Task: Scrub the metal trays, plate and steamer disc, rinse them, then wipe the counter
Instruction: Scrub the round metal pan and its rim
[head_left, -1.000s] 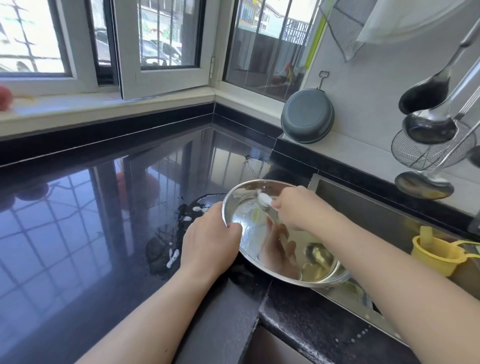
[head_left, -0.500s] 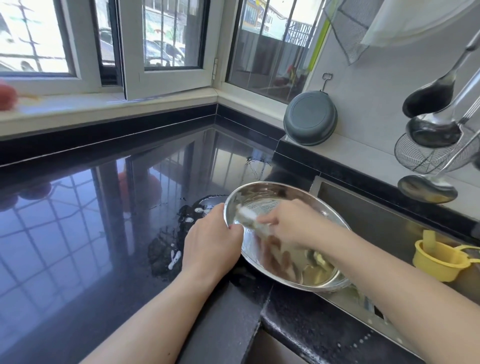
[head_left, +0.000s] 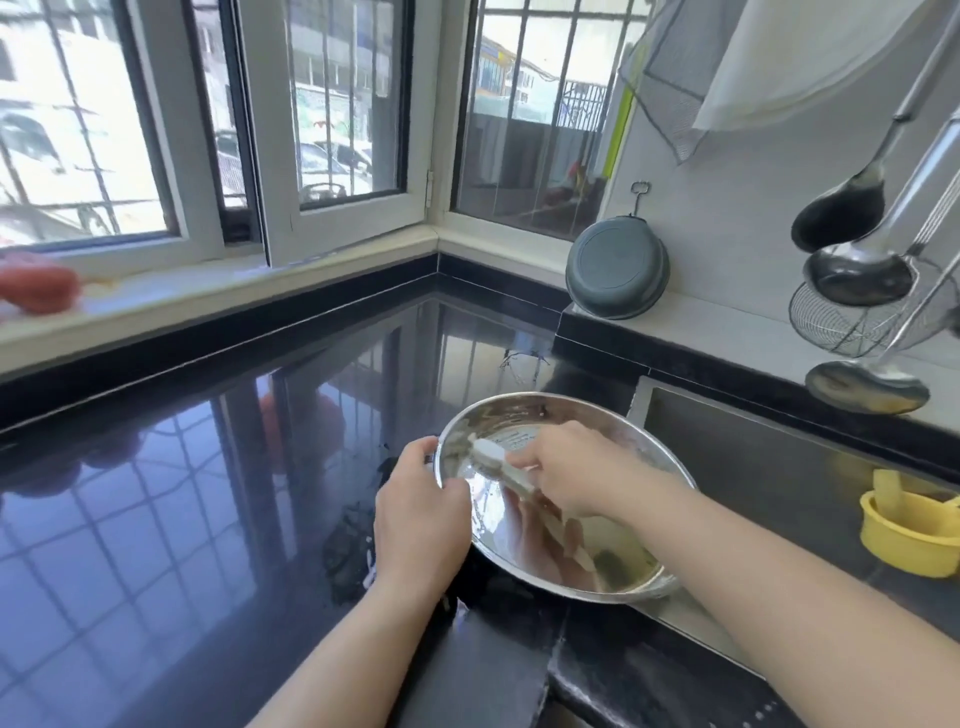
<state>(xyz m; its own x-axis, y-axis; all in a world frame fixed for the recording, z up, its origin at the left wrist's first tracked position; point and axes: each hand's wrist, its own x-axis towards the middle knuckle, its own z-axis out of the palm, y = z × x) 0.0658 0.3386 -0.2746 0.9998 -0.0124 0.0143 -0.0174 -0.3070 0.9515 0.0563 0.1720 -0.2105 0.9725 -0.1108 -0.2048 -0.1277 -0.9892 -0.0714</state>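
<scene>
A round shiny metal tray (head_left: 613, 561) is tilted at the left edge of the sink, partly over the black counter (head_left: 156, 493). My left hand (head_left: 418, 514) grips the tray's left rim, thumb inside. My right hand (head_left: 574, 467) holds a white scrubbing brush (head_left: 493, 454) and presses its head against the tray's inner surface near the upper left. Soapy streaks show along the tray's far wall.
The steel sink (head_left: 779, 478) lies to the right, with a yellow cup (head_left: 914, 525) at its right side. Ladles and a wire skimmer (head_left: 857, 317) hang on the wall. A grey pan (head_left: 618, 273) leans on the ledge. Foam and water spot the counter (head_left: 358, 561) beside the tray.
My right hand has swept the brush across the tray's inside, down and back up to the upper left. My left hand keeps its grip on the rim. The view tilted up slightly.
</scene>
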